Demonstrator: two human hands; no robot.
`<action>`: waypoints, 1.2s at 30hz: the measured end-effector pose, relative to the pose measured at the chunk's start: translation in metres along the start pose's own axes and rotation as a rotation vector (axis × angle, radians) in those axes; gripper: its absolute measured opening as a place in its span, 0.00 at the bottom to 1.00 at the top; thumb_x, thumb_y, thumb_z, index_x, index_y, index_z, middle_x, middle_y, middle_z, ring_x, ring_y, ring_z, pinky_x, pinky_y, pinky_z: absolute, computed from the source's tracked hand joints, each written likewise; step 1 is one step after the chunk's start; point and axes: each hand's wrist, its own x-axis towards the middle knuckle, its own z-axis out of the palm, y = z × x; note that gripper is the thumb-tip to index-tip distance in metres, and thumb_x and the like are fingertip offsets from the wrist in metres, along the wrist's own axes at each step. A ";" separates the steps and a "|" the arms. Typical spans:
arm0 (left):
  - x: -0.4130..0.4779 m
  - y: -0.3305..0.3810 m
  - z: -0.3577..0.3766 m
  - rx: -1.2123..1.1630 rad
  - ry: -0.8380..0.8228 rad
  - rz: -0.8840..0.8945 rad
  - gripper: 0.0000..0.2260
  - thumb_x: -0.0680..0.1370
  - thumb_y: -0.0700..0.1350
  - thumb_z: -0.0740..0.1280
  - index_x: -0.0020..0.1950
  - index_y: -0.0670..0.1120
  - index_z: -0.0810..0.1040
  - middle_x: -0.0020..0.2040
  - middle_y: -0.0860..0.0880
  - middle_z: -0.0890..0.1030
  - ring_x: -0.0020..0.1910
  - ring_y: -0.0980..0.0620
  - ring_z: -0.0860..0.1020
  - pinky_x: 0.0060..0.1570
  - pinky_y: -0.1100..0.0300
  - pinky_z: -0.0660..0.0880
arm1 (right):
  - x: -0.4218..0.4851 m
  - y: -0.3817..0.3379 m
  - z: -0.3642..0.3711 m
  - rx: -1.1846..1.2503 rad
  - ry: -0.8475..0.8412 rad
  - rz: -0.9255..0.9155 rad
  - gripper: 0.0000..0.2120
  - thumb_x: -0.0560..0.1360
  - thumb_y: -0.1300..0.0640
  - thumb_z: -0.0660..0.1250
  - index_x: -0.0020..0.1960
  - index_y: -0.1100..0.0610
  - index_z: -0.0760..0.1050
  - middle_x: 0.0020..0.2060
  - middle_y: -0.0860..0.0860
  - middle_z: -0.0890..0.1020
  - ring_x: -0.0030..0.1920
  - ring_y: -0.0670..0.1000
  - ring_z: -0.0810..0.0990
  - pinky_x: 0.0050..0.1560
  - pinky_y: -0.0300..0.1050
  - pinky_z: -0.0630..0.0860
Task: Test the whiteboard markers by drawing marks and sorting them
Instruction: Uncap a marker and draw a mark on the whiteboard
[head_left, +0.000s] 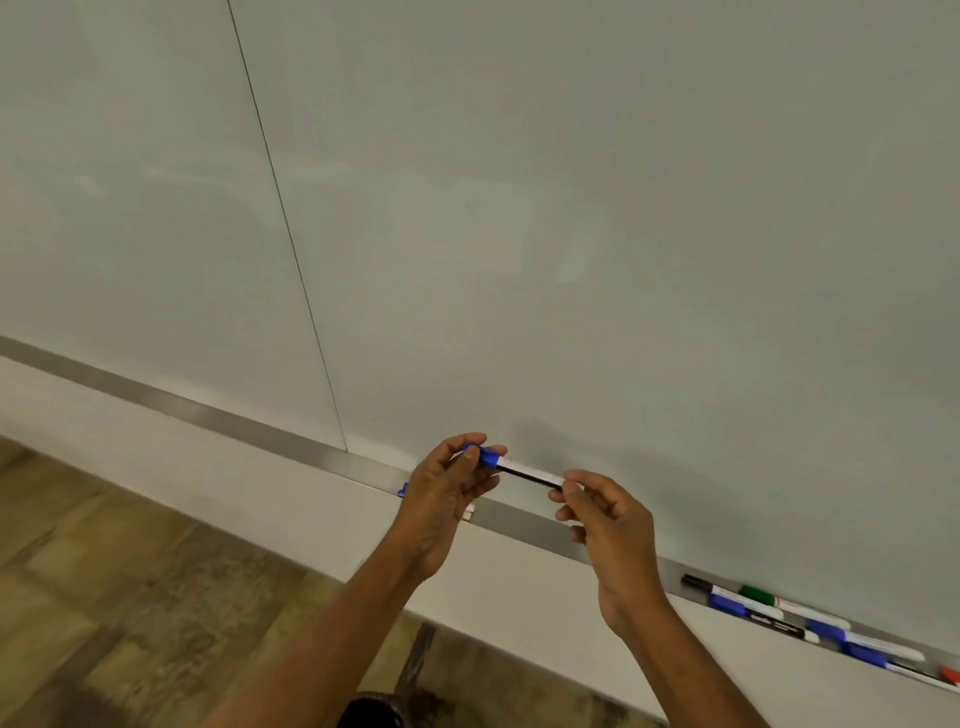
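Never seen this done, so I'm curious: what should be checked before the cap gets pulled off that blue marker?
1. Left hand grips the blue cap: ok.
2. Right hand pinches the marker at its other end: ok.
3. Tip bare for drawing: not ok, cap is on.
4. Whiteboard has bare space ahead: ok.
5. Ink left inside: cannot tell.
6. Other markers lie apart on the tray: ok.

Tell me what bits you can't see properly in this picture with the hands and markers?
All in the head view:
- Second marker on the tray: mostly hidden behind the left hand.
- Held marker: fingers of the left hand and right hand cover both ends, so its tip is hidden.
- Red marker: cut off by the right edge.
- Printing on the far markers: too small to read.
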 end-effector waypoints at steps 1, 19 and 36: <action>0.007 -0.002 -0.012 0.016 0.019 -0.003 0.12 0.83 0.41 0.63 0.65 0.39 0.76 0.58 0.39 0.84 0.60 0.39 0.81 0.62 0.48 0.77 | 0.006 0.007 0.007 0.018 0.015 0.042 0.05 0.79 0.61 0.68 0.53 0.56 0.82 0.42 0.53 0.88 0.41 0.51 0.83 0.42 0.45 0.76; 0.068 -0.107 -0.146 1.247 0.023 0.127 0.19 0.85 0.47 0.56 0.77 0.54 0.65 0.68 0.53 0.76 0.62 0.60 0.75 0.64 0.66 0.69 | 0.126 0.152 0.081 -0.137 0.107 0.284 0.02 0.77 0.62 0.70 0.48 0.60 0.81 0.41 0.55 0.87 0.35 0.50 0.81 0.35 0.40 0.74; 0.127 -0.155 -0.161 1.665 -0.174 0.258 0.24 0.87 0.47 0.51 0.82 0.45 0.48 0.81 0.49 0.47 0.79 0.52 0.42 0.71 0.59 0.32 | 0.151 0.219 0.135 -0.218 0.254 0.256 0.05 0.75 0.61 0.73 0.43 0.53 0.83 0.40 0.51 0.86 0.43 0.53 0.85 0.45 0.51 0.85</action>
